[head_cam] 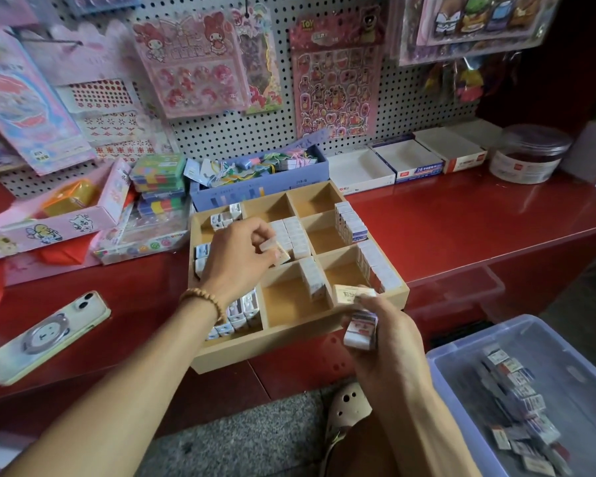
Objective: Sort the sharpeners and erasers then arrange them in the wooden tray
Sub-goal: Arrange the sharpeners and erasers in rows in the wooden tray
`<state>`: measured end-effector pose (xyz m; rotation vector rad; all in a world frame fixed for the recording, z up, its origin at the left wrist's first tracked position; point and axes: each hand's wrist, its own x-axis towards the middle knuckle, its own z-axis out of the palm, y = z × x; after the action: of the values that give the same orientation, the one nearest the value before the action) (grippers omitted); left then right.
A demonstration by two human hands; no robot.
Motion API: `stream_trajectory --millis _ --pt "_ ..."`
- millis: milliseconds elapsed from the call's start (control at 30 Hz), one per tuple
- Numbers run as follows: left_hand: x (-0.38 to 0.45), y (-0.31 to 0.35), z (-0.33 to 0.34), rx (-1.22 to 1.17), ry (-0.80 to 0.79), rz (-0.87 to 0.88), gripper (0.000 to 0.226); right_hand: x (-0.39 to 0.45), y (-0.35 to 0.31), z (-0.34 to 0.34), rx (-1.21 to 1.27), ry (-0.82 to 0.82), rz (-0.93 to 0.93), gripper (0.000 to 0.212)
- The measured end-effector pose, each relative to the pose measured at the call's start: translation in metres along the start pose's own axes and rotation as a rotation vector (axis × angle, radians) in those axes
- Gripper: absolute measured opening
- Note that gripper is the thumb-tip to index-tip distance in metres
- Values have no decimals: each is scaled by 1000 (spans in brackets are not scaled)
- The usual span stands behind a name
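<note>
left hand [241, 259] pinches an eraser [278, 253] over tray [289, 342] | right hand [382, 339] grips several erasers [360, 330] at tray's front edge | tray on bench [461, 228]

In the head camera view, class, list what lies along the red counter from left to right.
Phone → wooden tray → left hand over the tray → right hand holding erasers → plastic bin.

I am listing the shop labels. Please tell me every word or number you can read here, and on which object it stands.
"TOY": top of the bear sticker sheet on the pegboard.
"28": front of the blue and white box on the shelf.
Print on the erasers in the left hand, right hand and wooden tray: too blurred.
</note>
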<state>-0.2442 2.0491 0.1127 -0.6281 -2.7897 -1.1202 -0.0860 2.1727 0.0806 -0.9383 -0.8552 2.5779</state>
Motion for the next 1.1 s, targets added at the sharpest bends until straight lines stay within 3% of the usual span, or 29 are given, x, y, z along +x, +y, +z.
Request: stream_trajectory --millis 233,333,400,500,633,733,833,900,1100 --pt "18 2 16 258 -100 132 16 4 2 -8 -114 -102 -65 19" --pt "16 0 19 224 -68 133 10 5 1 -8 -125 -118 -77 34" --pt "15 -4 20 173 -53 127 3 6 1 -9 -126 -119 -78 27" --pt "14 -9 23 185 -84 141 11 7 4 -7 -151 -128 -62 19" --pt "11 -10 23 212 -37 176 10 5 4 -3 -123 -158 -90 38" --pt "-11 0 15 -23 10 158 13 3 3 1 -113 -193 -117 32" --pt "-45 18 4 -337 -209 65 15 5 2 7 -112 -234 -131 30" --pt "-57 23 2 -461 -267 36 12 6 -1 12 -131 -265 -145 29" --pt "-54 17 -1 -626 -182 -21 18 11 1 32 -277 -196 -187 17"
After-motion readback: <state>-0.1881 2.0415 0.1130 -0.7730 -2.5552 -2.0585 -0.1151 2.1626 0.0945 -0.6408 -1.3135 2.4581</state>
